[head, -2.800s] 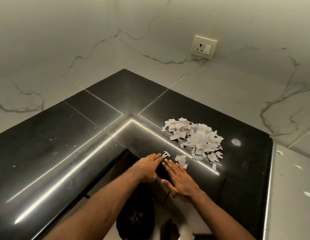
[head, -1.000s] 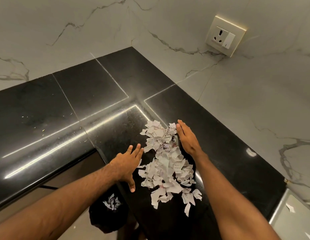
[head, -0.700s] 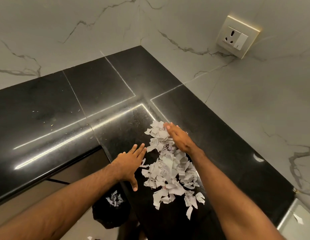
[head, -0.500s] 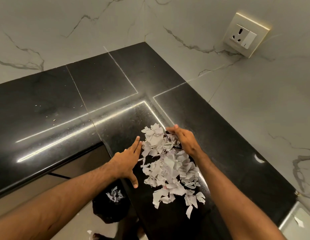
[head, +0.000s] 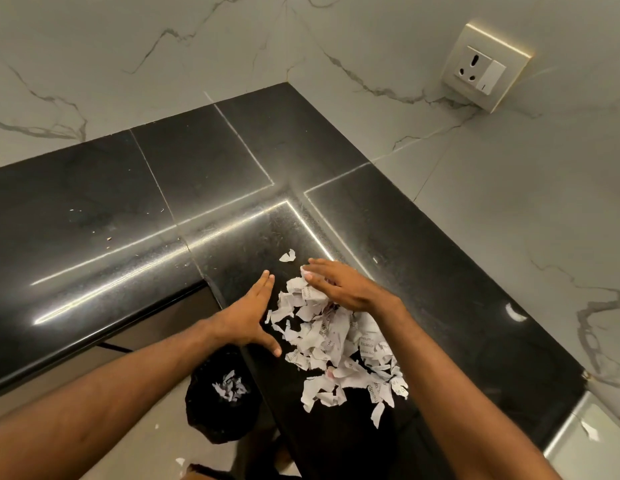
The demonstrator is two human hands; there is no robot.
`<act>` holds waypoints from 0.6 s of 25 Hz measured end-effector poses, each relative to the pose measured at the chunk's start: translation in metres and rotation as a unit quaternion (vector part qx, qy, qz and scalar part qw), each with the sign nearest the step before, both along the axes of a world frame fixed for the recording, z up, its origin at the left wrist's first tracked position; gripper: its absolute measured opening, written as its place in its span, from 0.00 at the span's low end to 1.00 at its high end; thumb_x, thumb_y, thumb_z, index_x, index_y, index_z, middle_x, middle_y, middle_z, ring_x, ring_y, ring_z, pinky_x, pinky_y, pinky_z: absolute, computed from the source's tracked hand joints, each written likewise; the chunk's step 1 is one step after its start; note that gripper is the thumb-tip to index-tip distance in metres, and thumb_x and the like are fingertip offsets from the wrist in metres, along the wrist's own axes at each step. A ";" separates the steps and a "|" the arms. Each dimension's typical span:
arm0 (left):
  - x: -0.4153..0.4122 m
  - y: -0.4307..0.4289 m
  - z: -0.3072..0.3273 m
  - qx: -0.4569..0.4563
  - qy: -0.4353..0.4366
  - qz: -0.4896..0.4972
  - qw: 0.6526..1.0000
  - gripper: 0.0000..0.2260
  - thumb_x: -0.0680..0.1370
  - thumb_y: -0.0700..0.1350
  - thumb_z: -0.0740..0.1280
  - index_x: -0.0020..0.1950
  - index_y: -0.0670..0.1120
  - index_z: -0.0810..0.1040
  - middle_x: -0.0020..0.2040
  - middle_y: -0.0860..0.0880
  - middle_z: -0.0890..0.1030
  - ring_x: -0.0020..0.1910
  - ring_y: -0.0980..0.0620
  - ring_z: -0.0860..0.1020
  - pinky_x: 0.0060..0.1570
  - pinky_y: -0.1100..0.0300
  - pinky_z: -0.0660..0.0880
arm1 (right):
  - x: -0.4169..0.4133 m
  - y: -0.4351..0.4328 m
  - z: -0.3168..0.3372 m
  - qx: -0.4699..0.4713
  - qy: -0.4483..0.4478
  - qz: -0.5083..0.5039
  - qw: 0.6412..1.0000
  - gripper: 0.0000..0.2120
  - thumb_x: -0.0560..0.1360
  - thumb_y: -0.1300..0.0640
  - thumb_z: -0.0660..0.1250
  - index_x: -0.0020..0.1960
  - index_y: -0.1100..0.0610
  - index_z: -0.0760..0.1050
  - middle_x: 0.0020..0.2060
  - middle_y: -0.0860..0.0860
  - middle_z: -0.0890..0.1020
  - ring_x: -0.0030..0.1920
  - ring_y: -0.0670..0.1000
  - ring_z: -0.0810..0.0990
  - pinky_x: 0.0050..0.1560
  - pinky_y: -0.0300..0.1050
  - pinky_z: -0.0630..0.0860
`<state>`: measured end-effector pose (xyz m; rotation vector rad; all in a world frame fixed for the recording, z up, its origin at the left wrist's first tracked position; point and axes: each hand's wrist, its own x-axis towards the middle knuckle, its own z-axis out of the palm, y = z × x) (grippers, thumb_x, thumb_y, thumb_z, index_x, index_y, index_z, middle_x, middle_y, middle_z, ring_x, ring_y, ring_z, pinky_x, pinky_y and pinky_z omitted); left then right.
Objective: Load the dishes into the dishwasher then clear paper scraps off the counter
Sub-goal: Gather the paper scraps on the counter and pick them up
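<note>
A heap of torn white paper scraps [head: 336, 344] lies on the black stone counter [head: 135, 209], close to its front edge. My right hand [head: 339, 284] lies flat over the far end of the heap, fingers straight and pointing left. My left hand [head: 249, 313] rests flat on the counter just left of the heap, fingers straight, thumb spread toward the scraps. One loose scrap [head: 288, 255] lies alone beyond the fingertips. Below the counter edge stands a black bin [head: 218, 403] with several scraps inside.
Marble walls meet in the corner behind the L-shaped counter. A wall socket [head: 481, 69] sits on the right wall. A pale surface [head: 589, 434] at the lower right carries a stray scrap. Tiny crumbs dot the left counter.
My right hand has dragged the far end of the heap toward me, leaving one scrap behind. My left hand stays flat beside the heap. The view has shifted a little.
</note>
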<state>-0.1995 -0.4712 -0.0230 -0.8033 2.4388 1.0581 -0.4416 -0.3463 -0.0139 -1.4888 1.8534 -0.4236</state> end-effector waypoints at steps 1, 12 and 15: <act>-0.004 -0.007 0.005 0.006 0.001 0.018 1.000 0.71 0.60 0.65 0.83 0.83 0.46 0.35 0.83 0.49 0.35 0.83 0.51 0.42 0.79 0.60 0.46 | -0.002 0.009 0.006 -0.018 0.007 -0.026 0.999 0.32 0.82 0.29 0.53 0.81 0.42 0.65 0.82 0.46 0.62 0.81 0.47 0.59 0.82 0.60 0.56; -0.085 0.032 0.018 -0.153 -0.022 -0.193 0.969 0.62 0.64 0.66 0.79 0.84 0.55 0.40 0.85 0.49 0.45 0.83 0.46 0.47 0.78 0.41 0.59 | 0.015 0.077 0.019 0.143 0.131 -0.079 0.978 0.56 0.67 0.35 0.80 0.81 0.29 0.45 0.85 0.50 0.45 0.84 0.60 0.49 0.77 0.74 0.59; -0.085 0.044 0.014 -0.191 -0.040 -0.182 0.964 0.59 0.68 0.63 0.79 0.84 0.52 0.42 0.85 0.50 0.47 0.83 0.47 0.50 0.75 0.41 0.65 | 0.024 0.074 0.021 0.140 0.186 -0.106 0.967 0.52 0.70 0.40 0.80 0.82 0.31 0.49 0.85 0.51 0.51 0.83 0.60 0.55 0.75 0.72 0.62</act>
